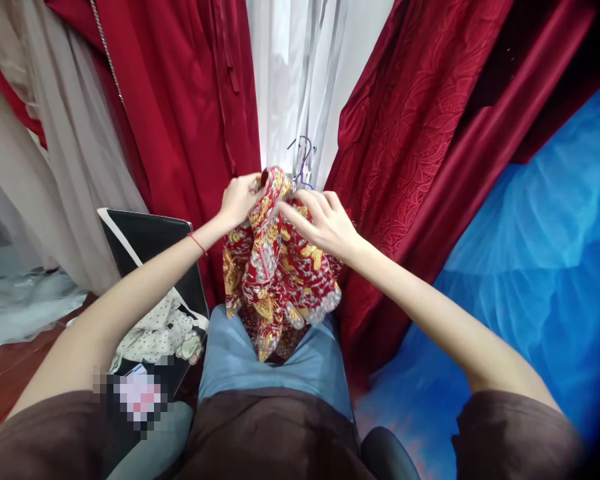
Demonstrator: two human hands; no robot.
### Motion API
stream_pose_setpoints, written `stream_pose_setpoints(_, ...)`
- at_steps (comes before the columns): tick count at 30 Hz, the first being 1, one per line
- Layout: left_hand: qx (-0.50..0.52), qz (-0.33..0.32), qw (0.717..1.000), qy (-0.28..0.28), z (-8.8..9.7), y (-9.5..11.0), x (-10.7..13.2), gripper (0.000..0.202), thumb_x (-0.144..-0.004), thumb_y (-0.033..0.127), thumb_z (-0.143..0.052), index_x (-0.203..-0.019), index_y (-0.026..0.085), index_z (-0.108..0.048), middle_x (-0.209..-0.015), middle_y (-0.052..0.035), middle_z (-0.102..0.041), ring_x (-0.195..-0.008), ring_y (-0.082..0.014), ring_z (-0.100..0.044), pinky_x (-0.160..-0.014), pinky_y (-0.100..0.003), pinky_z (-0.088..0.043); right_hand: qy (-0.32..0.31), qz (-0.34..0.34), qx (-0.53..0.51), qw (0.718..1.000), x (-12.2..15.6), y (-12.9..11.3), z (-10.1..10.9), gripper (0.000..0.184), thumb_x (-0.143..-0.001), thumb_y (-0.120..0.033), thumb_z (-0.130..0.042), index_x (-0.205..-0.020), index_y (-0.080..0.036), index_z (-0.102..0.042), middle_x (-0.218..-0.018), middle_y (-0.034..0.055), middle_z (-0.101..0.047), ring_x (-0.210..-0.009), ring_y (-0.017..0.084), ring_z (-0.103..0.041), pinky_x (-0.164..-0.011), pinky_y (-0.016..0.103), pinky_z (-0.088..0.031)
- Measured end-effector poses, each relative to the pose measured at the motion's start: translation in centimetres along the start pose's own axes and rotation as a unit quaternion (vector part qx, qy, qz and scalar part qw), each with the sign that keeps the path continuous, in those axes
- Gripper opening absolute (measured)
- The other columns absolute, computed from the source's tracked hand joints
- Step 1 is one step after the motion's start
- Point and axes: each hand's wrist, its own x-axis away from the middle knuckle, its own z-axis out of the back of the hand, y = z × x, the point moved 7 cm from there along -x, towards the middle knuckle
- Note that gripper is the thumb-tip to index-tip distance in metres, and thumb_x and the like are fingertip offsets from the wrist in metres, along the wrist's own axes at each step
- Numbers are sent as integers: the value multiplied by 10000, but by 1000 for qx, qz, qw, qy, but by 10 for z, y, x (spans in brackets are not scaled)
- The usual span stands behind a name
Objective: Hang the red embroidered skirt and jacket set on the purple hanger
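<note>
1. My left hand (pixel 240 200) pinches the red-and-gold embroidered garment (pixel 265 263) before my blue trousers (pixel 225 363).
2. My right hand (pixel 327 223) touches it beside the purple hanger (pixel 310 148); grip unclear.
3. It's held up, folds unsmoothed; hanger seating hidden.

dark brown top (pixel 270 433), six o'clock | short sleeves (pixel 45 427), eight and four o'clock | blue trousers (pixel 275 375), six o'clock | thin red bracelet (pixel 198 244), left forearm (pixel 150 277), nine o'clock

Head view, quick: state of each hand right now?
Left hand: closed, pinching the red-and-gold patterned garment near its top.
Right hand: against the garment's top, near the purple hanger hook; whether it grips cannot be told.
</note>
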Motion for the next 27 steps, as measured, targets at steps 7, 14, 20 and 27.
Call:
stream_pose_setpoints(7,-249,-51,967,2,46,89,-20,182,-860,297,-636,-898,135,-710,-942,-114,-731,-977,-245,-618,-855,-322,-369,-44,115,38,992,-31,-49,32,354,-917,-289,-602,-1266,-242,-637,-1667,77,-276,-1542,369,-199,-1166,703,-208)
stream_pose_setpoints(14,-274,7,961,-28,91,28,-35,390,-769,483,-733,-947,140,-682,-873,-74,-692,-1055,-267,-560,-932,-336,-353,-105,133,73,983,-39,4,12,298,-1006,-170,-425,-1070,-197,-715,-1685,28,-243,-1572,325,-143,-1174,686,-213)
stream_pose_setpoints(20,-188,39,954,-232,15,-28,-28,504,-672,614,-746,-796,129,-686,-725,-22,-580,-800,-206,-567,-727,-292,-346,-125,43,33,991,-66,34,-45,403,-1038,-209,-326,-1116,-94,-705,-1595,144,-377,-1407,379,-408,-1077,684,-284)
stream_pose_setpoints(27,20,129,971,-201,-31,-98,-10,409,-603,480,-816,-594,155,-567,-619,-1,-519,-633,-137,-462,-630,-286,-309,-78,-93,20,992,-77,50,-126,492,-1008,-398,-424,-1427,-144,-467,-1481,219,-417,-1303,404,-454,-1025,625,-362)
